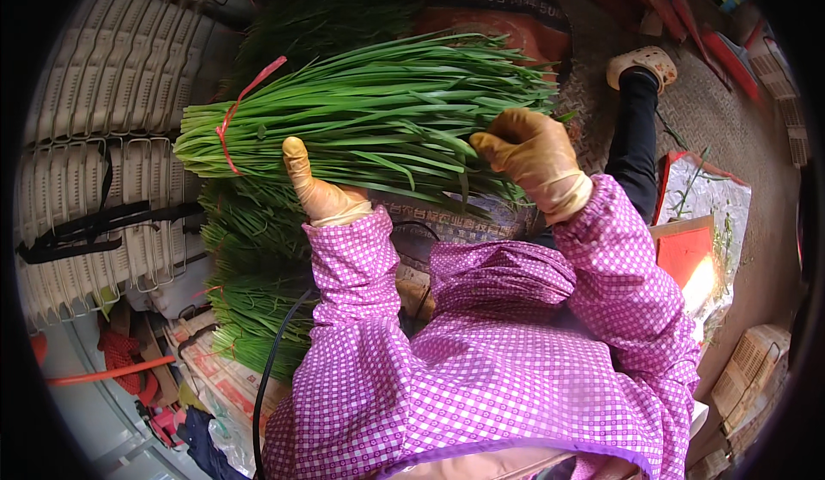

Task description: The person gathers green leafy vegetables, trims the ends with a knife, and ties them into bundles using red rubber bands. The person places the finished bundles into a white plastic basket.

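Observation:
A large bunch of garlic chives (374,100) lies crosswise before me, its pale cut stems to the left and its leaf tips to the right. Pink plastic twine (225,129) ties it near the stem end, with a loose tail sticking up. My left hand (319,187), in a yellowed rubber glove, supports the bunch from below; its thumb stands up at the near side and the other fingers are hidden underneath. At the leafy end, my gloved right hand (532,154) has thumb and forefinger together on the tip of a chive leaf.
More chive bunches (258,306) are piled beneath and to the left. Stacked plastic crates (97,203) with wire handles line the left side. Printed woven sacks (451,219) lie under the bunch. A foot in a clog (641,67) rests on the metal floor (715,112) at right.

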Action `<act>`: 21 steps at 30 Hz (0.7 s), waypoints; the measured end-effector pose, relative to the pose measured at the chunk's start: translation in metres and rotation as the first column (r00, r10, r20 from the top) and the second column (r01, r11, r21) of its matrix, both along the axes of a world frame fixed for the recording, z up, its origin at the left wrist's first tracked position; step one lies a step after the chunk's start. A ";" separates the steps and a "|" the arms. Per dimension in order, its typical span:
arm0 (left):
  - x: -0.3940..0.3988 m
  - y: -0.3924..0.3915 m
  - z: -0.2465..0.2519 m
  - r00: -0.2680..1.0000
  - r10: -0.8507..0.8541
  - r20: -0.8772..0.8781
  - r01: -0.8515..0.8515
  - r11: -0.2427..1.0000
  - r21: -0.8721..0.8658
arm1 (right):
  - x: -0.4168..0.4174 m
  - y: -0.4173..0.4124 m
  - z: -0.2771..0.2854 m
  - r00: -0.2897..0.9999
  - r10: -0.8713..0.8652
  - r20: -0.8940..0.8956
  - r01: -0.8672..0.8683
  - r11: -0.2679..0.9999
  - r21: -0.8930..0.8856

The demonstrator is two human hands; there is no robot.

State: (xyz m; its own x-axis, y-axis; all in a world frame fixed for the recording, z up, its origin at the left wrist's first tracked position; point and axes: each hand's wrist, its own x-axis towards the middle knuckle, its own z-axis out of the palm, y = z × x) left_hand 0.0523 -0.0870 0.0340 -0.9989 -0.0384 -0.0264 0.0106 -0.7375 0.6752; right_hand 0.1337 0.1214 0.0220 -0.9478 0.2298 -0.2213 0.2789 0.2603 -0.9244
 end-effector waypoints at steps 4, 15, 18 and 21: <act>0.000 0.014 -0.003 0.996 -0.028 0.085 0.024 0.999 0.047 | 0.009 -0.009 -0.009 0.975 -0.048 -0.219 0.006 0.982 -0.190; -0.001 0.033 -0.010 0.988 -0.132 0.083 0.124 0.988 0.091 | 0.023 0.000 0.004 0.835 0.131 -0.535 0.070 0.938 0.339; 0.000 0.043 -0.008 0.983 -0.135 0.127 0.121 0.986 0.110 | 0.030 0.000 0.017 0.847 0.081 -0.526 0.141 0.919 0.369; 0.005 0.053 -0.006 0.953 -0.265 0.148 0.235 0.952 0.195 | 0.037 -0.001 0.027 0.931 -0.315 -0.186 0.203 0.868 -0.454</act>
State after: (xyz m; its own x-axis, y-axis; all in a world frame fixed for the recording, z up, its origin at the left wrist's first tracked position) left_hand 0.0573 -0.0342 0.0275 -0.9556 0.2325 -0.1809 -0.2934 -0.8072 0.5122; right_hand 0.1712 0.1206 0.0487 -0.9030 0.4123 -0.1212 0.0314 -0.2178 -0.9755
